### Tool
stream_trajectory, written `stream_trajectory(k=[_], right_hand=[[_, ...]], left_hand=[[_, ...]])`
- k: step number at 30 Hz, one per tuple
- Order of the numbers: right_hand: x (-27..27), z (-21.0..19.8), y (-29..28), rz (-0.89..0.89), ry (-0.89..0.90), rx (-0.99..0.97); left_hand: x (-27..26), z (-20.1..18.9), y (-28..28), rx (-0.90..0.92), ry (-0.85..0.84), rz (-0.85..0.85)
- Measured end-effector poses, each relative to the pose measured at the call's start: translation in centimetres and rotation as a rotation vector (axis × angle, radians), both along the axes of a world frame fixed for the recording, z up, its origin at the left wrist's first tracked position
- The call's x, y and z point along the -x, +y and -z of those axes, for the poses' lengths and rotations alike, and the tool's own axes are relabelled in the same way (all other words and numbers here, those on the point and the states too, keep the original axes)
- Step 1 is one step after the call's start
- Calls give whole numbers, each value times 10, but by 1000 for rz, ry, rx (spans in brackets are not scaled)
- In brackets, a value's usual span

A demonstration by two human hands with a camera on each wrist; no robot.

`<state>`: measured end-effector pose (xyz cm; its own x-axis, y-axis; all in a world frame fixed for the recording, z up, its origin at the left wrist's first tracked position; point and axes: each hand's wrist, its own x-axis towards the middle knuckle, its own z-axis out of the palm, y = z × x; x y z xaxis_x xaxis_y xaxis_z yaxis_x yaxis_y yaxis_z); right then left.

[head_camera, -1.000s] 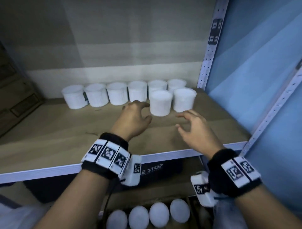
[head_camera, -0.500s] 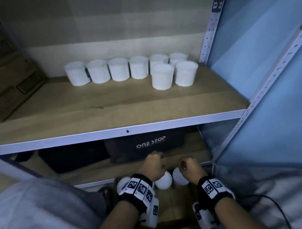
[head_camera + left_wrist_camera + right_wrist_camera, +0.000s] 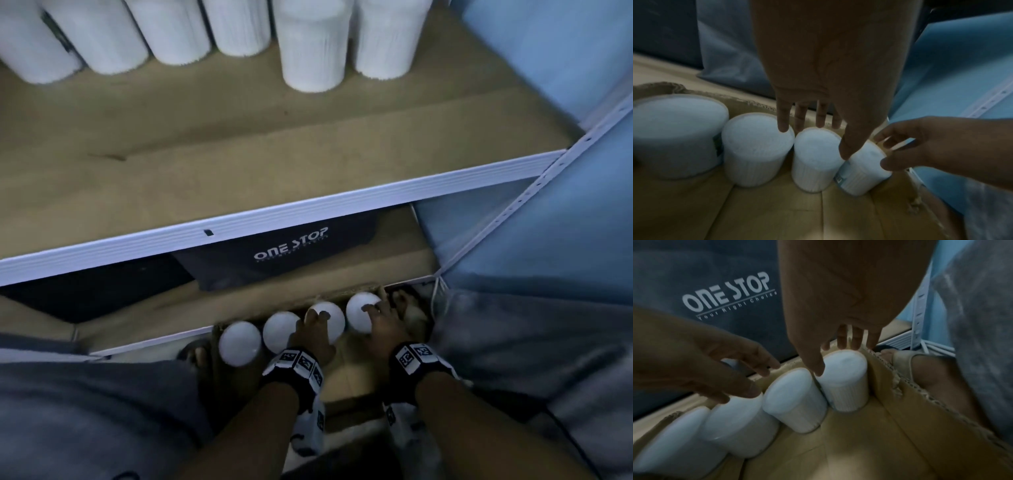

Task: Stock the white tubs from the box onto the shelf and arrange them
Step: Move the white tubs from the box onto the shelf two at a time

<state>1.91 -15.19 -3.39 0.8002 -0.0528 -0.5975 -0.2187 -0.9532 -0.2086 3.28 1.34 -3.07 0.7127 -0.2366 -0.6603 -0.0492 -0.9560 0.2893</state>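
Four white tubs stand in a row along the far wall of a cardboard box (image 3: pixel 346 397) on the floor. My left hand (image 3: pixel 317 322) lies over the third tub (image 3: pixel 334 320), fingers straight past its lid (image 3: pixel 816 146) and thumb down between it and the rightmost one. My right hand (image 3: pixel 375 313) straddles the rightmost tub (image 3: pixel 358 313), fingers at its far rim (image 3: pixel 844 368) and thumb on its near side; neither hand has closed. Two more tubs (image 3: pixel 239 342) stand free at the left. Several tubs (image 3: pixel 311 44) stand on the wooden shelf (image 3: pixel 274 154) above.
A dark bag printed ONE STOP (image 3: pixel 291 246) sits on the lower shelf just behind the box. A white perforated upright (image 3: pixel 513 212) and a blue wall (image 3: pixel 565 51) close off the right. My grey-clad knees (image 3: pixel 85 411) flank the box.
Both hands dropped from the shelf down to the box and now reach over the two right-hand tubs. The view has tilted downward and moved nearer.
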Motion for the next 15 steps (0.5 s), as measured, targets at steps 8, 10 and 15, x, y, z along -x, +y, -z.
stream_trajectory(k=[8, 10, 15], right_hand=[[-28, 22, -2, -137, -63, 100], [-30, 29, -1, -144, -75, 93], [-32, 41, 2, -142, -68, 118]], left_hand=[[-23, 35, -16, -100, -211, 98], [-23, 40, -21, -122, -235, 95], [-20, 55, -30, -163, -258, 70]])
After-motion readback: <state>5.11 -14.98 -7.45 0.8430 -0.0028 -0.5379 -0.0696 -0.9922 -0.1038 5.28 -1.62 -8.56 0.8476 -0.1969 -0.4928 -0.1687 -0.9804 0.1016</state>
